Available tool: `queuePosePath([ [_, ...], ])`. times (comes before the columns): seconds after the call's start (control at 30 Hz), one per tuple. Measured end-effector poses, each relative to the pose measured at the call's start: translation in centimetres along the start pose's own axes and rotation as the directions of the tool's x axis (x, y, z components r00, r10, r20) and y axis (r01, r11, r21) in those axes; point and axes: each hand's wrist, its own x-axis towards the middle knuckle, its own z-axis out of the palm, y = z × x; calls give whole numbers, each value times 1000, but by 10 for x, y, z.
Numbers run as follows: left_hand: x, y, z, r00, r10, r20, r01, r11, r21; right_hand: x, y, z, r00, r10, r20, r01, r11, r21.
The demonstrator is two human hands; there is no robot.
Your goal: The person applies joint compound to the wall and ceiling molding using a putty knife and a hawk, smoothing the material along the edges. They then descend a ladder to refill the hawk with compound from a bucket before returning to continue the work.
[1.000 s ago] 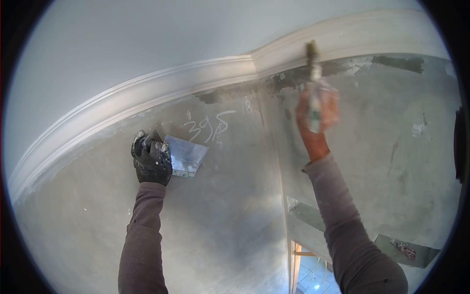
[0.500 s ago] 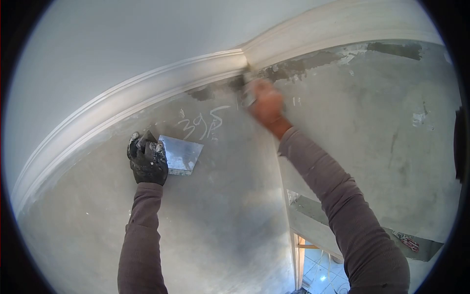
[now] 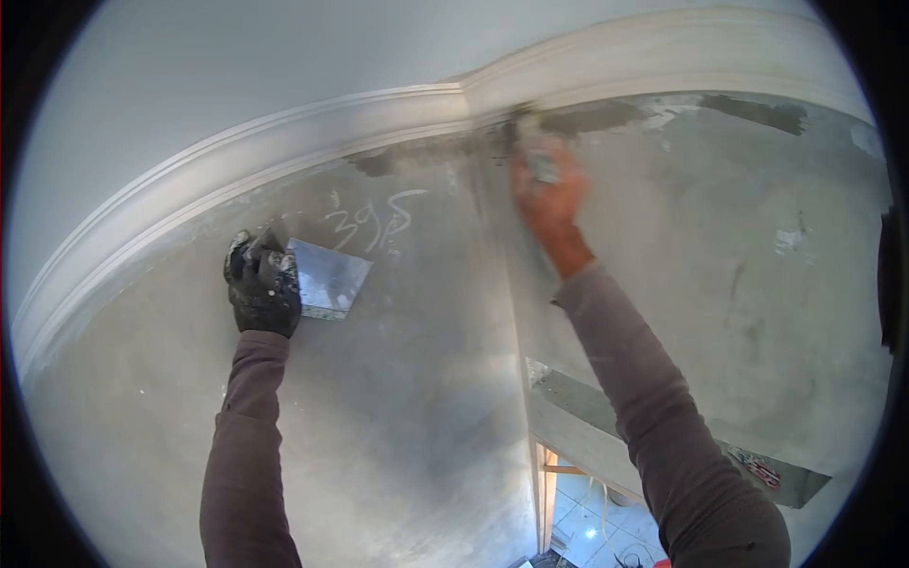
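My left hand [image 3: 263, 284], in a dark glove smeared with putty, is closed round a shiny flat metal plastering plate [image 3: 329, 277] held in front of the wall. A dark pointed blade [image 3: 269, 239] shows behind its fingers. Bare and blurred by motion, my right hand [image 3: 552, 194] is closed on a small brush-like tool [image 3: 542, 167]. The tool's pale tip is at the top of the right-hand wall, just under the cornice [image 3: 568, 85] and right of the corner. Damp dark patches [image 3: 592, 117] run along that edge.
Chalk figures [image 3: 377, 220] mark the grey left wall [image 3: 398, 379]. Below my right arm, a ledge [image 3: 592, 402] holds a small red-handled tool [image 3: 757, 468]. Farther down, a tiled floor [image 3: 582, 530] shows through an opening. A dark object [image 3: 888, 284] stands at the right edge.
My right hand has moved right along the cornice, from the corner onto the right-hand wall. The view has shifted slightly; my left hand still holds the plate.
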Motion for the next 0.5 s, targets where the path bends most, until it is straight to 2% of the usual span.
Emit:
queuePosePath([
  [0.03, 0, 0, 0, 999, 32, -5, -32, 999, 23, -15, -9, 7, 950, 220, 220, -227, 974, 9],
  [0.1, -2, -1, 0, 1000, 26, 2, -26, 1000, 11, -49, -32, -9, 953, 191, 235, -196, 981, -3],
  [0.17, -1, -1, 0, 1000, 16, -1, -16, 1000, 21, -82, -72, -88, 938, 92, 336, -143, 981, 129],
  [0.2, 0, -1, 0, 1000, 17, -4, -17, 1000, -5, -106, -99, -140, 910, 134, 393, -205, 968, 145],
  [0.23, 1, -2, 0, 1000, 14, 11, -14, 1000, 1, -115, -133, -207, 781, 236, 579, -401, 899, 174],
  [0.27, 1, -3, 1, 1000, 10, 26, -11, 1000, 12, -147, -158, -273, 650, 303, 697, -570, 801, 183],
  [0.3, -1, -4, 2, 999, -42, 26, 42, 999, -8, -152, -187, -340, 504, 351, 789, -617, 786, 45],
  [0.33, -3, -8, 5, 998, -35, 42, 35, 999, -2, -199, -217, -415, 202, 504, 840, -764, 617, -186],
  [0.37, -5, -18, 10, 998, -23, 61, 23, 1000, -3, -242, -237, -491, 185, 540, 821, -750, 617, -237],
  [0.4, -14, -37, 27, 997, -53, 51, 54, 998, -15, -236, -257, -556, 76, 529, 845, -610, 695, -381],
  [0.43, -19, -56, 36, 995, -50, 81, 52, 998, -30, -284, -279, -654, 73, 650, 756, -620, 624, -476],
  [0.47, -40, -92, 64, 969, -189, 158, 203, 976, -74, -247, -291, -704, -208, 773, 599, -724, 290, -626],
  [0.5, -73, -160, 101, 956, -176, 237, 203, 974, -97, -234, -300, -759, -285, 847, 448, -497, 269, -825],
])
